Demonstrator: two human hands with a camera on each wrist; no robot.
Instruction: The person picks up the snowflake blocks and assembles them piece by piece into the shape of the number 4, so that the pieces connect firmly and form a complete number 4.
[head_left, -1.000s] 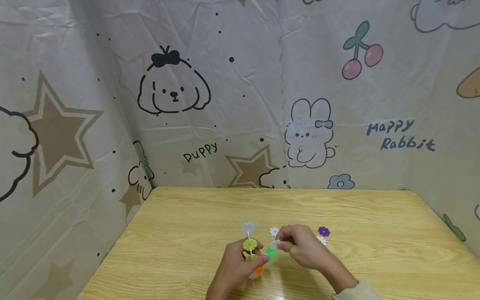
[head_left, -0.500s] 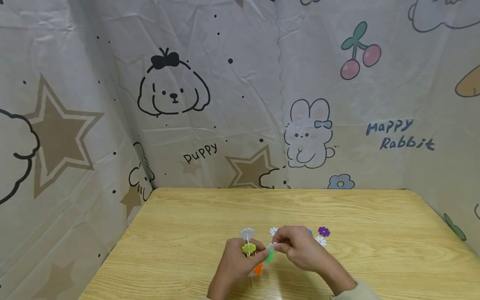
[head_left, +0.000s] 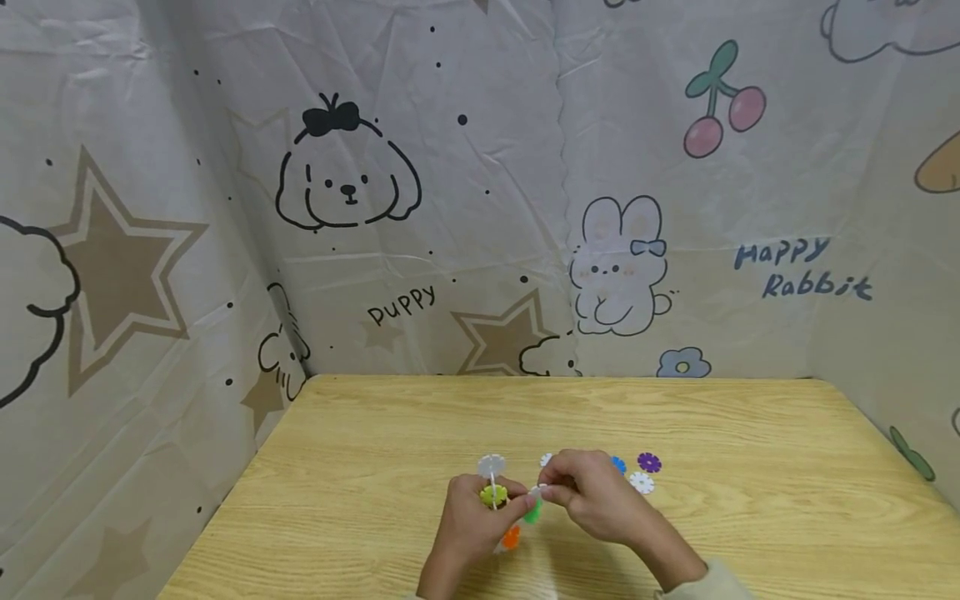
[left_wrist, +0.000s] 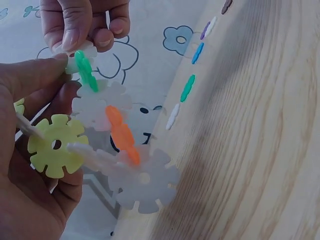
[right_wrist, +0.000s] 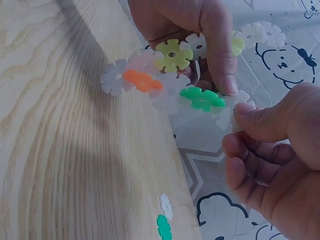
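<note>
My left hand (head_left: 472, 525) grips a chain of interlocked plastic snowflake discs, thumb by the green disc (right_wrist: 202, 99). The chain also has a yellow disc (left_wrist: 57, 145), an orange disc (left_wrist: 122, 134) and several whitish, see-through ones, such as the disc (left_wrist: 145, 180) at its lower bend. A pale disc (head_left: 491, 464) stands up at the far end. Between thumb and fingers, my right hand (head_left: 600, 496) pinches a white snowflake disc (right_wrist: 229, 115) against the green one. Fingers partly hide where these two meet, so I cannot tell how deep their slots sit.
Loose discs lie on the wooden table (head_left: 360, 467) behind and right of my hands: purple (head_left: 649, 462), blue (head_left: 618, 465), white (head_left: 641, 482), another white (head_left: 546, 459), green (left_wrist: 188, 87) and brown (left_wrist: 227, 6). A printed cloth (head_left: 480, 208) hangs behind.
Both hands have shifted slightly left, the right one more, drawing closer together with the white disc between them. The loose blue disc has come out from behind my right hand.
</note>
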